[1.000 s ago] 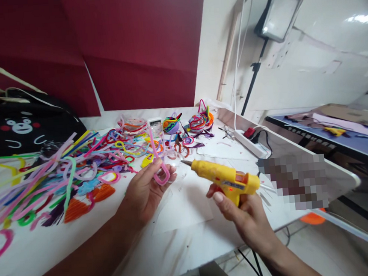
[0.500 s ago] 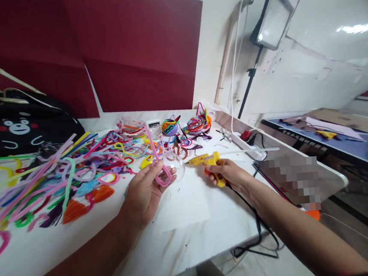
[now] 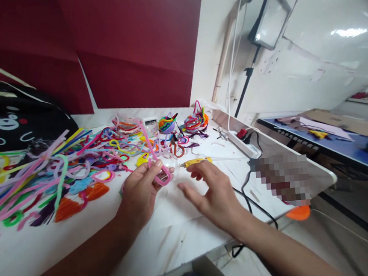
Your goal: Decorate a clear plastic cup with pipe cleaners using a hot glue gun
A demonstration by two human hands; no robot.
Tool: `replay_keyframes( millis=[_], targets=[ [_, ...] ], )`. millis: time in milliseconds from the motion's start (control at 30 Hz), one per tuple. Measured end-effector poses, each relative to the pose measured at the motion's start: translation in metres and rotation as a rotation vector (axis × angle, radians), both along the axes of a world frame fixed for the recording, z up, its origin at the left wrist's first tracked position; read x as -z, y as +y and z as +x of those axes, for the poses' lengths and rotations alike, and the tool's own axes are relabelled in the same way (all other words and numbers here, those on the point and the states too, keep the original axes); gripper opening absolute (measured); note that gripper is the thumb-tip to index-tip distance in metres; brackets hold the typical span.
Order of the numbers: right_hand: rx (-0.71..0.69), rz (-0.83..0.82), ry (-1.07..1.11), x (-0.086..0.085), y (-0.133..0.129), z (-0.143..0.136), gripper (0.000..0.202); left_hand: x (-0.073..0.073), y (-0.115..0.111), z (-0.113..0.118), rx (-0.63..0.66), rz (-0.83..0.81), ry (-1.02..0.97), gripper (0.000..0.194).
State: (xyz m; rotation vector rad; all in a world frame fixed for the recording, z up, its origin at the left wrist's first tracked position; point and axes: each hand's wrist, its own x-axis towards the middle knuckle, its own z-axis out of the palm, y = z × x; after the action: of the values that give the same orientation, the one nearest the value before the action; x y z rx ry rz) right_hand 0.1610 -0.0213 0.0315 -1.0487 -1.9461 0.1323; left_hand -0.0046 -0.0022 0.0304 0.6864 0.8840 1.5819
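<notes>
My left hand (image 3: 140, 189) is closed on a clear plastic ball (image 3: 172, 164) and a pink pipe cleaner (image 3: 164, 179), which bends round near the ball and rises in a long free end. Much of the ball is hidden by the fingers and hard to see. Just right of it, my right hand (image 3: 209, 187) holds nothing, with thumb and fingers apart. Behind that hand a yellow hot glue gun (image 3: 199, 161) lies on the white table, its nozzle toward the ball and its handle hidden.
Heaped pipe cleaners (image 3: 86, 159) and orange tassels (image 3: 70, 203) cover the table's left side. Two decorated balls, one purple (image 3: 167, 125), sit at the back near scissors (image 3: 176, 149). A power strip (image 3: 242, 143) lies right, a black bag (image 3: 17, 118) at far left, and a black cord (image 3: 257, 206) crosses the edge.
My right hand has let go of the glue gun, which now rests on the table, and has moved left toward the ball. My left hand keeps its hold.
</notes>
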Motion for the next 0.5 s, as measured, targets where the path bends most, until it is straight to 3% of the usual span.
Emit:
replay_keyframes(
  millis=[167, 500],
  targets=[
    [0.043, 0.143, -0.054, 0.007, -0.008, -0.031, 0.033, 0.003, -0.002, 0.000, 0.021, 0.016, 0.068, 0.014],
    [0.070, 0.171, -0.061, 0.018, -0.001, -0.038, 0.024, 0.000, -0.004, 0.002, -0.014, 0.013, 0.088, 0.023]
  ],
)
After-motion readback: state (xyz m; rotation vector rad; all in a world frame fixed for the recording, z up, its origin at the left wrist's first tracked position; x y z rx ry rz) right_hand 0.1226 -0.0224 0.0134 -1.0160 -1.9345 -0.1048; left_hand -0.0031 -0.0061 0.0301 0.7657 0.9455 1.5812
